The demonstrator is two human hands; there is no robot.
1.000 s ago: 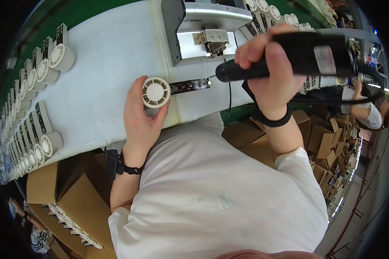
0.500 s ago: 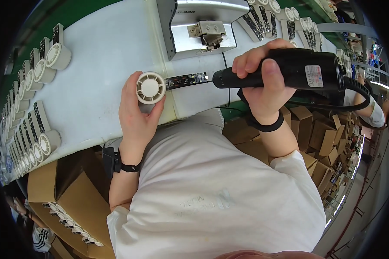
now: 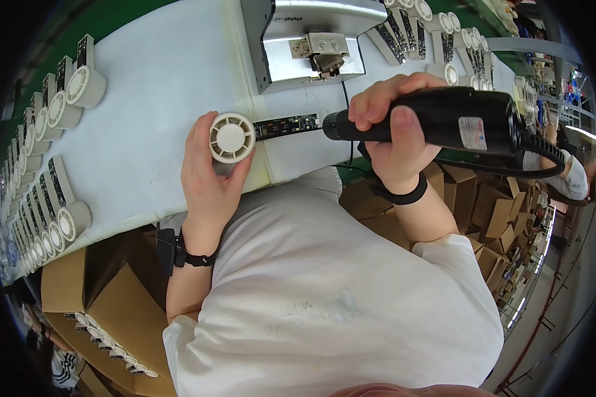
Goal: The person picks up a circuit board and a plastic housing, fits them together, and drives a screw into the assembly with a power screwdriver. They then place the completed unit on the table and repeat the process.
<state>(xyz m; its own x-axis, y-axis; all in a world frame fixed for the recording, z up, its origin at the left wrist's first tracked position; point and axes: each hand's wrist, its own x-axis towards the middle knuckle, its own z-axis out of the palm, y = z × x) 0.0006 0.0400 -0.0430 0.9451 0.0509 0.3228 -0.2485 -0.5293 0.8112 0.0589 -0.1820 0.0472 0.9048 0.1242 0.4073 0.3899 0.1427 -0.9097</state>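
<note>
My left hand is closed round a white handheld fan, its round slotted head facing up. From that head a strip of dark circuit board points right, lying just over the table. My right hand grips a black electric screwdriver held level. The screwdriver's tip meets the right end of the board; whether it touches a screw is too small to tell. A coiled cord trails from its back end.
A silver machine with a metal fixture stands behind the board. Rows of similar fans lie along the left of the white table, more at the back right. An open cardboard box holding fans stands below left; several boxes are at right.
My right hand and the screwdriver have shifted slightly left, the screwdriver's back end tilting a little lower. My left hand and the fan have barely moved.
</note>
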